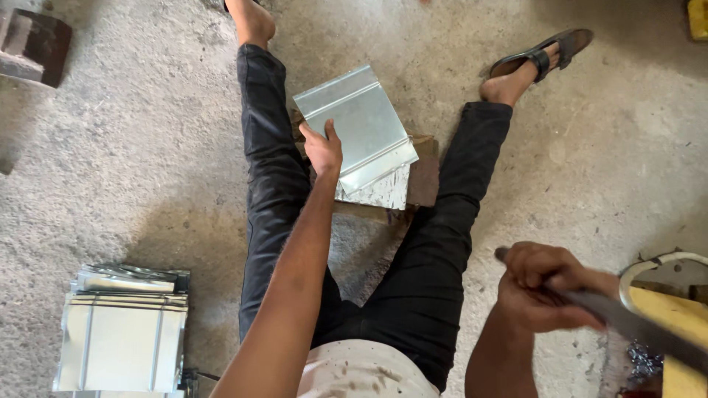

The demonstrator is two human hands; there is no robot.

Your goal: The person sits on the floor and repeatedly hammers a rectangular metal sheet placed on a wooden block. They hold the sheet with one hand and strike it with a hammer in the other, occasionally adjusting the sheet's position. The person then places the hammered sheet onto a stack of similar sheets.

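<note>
I'm looking straight down at a seated person, legs (pixel 280 191) spread on the concrete floor (pixel 147 147). Left hand (pixel 323 151) is flat against the near-left edge of a folded metal sheet (pixel 361 121), fingers pressed on it, pinning it rather than wrapped around it. The sheet sits at about twelve o'clock from the body, between the knees, resting on a dark block (pixel 422 173) with another shiny piece (pixel 385 193) under it.

Right hand (pixel 542 284), out at four o'clock, is closed tight around the handle of a long dark tool (pixel 634 324), a bar or mallet shaft by the look of it. The far end runs out of view, so I can't tell what kind of head it has. The hands are well apart.

I read this as the steadying step: sheet held in place, tool raised off to the side. Striking or dressing the fold would call for keeping the left fingers clear of the seam and the sheet square on the block.

The sheet itself is pale, galvanised-looking, rectangular, with a raised crease along its far edge and a folded lip on the near-right side, tilted slightly.

At eight o'clock lies a stack of similar sheets (pixel 122 339). A yellow object with a curved metal rim (pixel 664 295) sits at three o'clock, beside the tool.
</note>
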